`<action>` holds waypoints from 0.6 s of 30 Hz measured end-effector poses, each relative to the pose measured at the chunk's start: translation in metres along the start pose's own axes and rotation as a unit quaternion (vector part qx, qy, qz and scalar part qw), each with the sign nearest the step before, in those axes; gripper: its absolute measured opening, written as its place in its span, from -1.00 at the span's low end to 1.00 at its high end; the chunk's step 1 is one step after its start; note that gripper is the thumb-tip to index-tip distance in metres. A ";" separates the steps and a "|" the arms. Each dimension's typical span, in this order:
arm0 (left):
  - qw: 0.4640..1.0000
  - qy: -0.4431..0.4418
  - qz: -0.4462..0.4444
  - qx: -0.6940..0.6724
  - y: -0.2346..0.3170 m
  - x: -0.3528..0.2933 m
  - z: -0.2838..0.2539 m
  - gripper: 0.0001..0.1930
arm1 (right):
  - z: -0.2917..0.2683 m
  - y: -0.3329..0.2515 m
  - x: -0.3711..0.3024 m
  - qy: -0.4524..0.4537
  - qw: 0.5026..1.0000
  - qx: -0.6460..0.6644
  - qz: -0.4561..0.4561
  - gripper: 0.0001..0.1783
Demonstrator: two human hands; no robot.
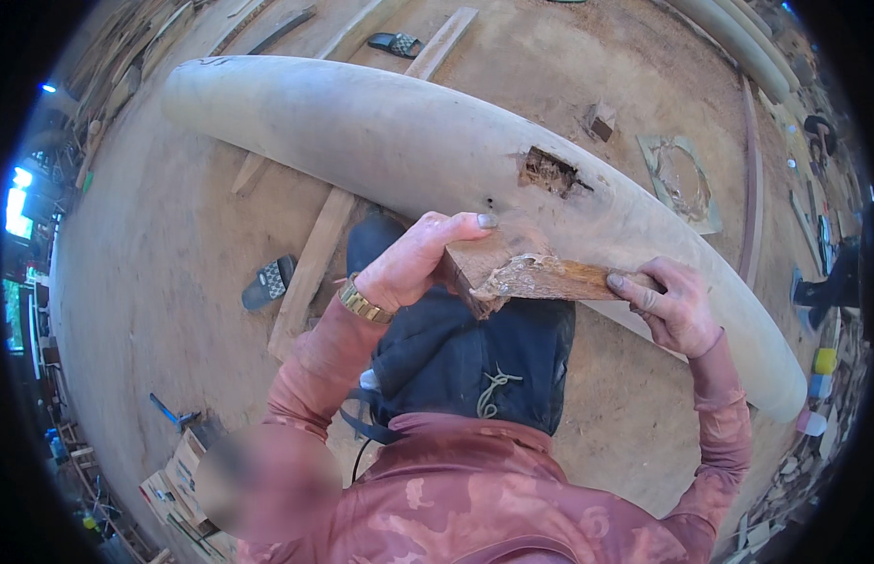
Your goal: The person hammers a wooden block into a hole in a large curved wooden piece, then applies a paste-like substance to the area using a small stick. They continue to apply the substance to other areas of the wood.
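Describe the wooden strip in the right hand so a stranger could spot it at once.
Find the long pale tapering form across the picture, then the person's dark-clothed lap below it. Over the lap, the left hand holds a chunky block. The wooden strip is the slimmer piece in the right hand, its left end smeared with pale paste.

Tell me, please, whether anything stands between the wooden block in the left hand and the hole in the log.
Nothing visible, save the left hand gripping the block; beyond it, only the log shows before the hole.
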State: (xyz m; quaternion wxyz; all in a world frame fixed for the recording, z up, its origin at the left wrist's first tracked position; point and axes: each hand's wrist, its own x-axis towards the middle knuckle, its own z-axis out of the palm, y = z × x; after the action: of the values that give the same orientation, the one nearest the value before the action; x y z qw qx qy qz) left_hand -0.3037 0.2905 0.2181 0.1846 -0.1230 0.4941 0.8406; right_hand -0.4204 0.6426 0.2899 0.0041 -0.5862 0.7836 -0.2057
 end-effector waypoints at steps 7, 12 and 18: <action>0.991 -0.015 0.000 0.130 0.006 0.000 0.003 -0.54 | -0.008 0.018 -0.008 -0.037 0.998 -0.024 -0.040 -0.31; 0.990 -0.056 0.019 0.128 0.005 0.002 0.000 -0.52 | -0.007 0.020 -0.019 -0.051 0.999 0.006 -0.017 -0.34; 0.998 -0.018 -0.024 0.063 0.000 0.003 -0.010 -0.52 | -0.015 0.020 -0.027 -0.025 1.000 0.003 0.017 -0.38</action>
State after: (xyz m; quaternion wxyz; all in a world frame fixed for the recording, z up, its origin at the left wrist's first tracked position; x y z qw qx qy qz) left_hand -0.3064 0.2830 0.2119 0.2207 -0.1078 0.5399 0.8051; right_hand -0.4336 0.6772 0.2910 0.0289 -0.5781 0.7924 -0.1927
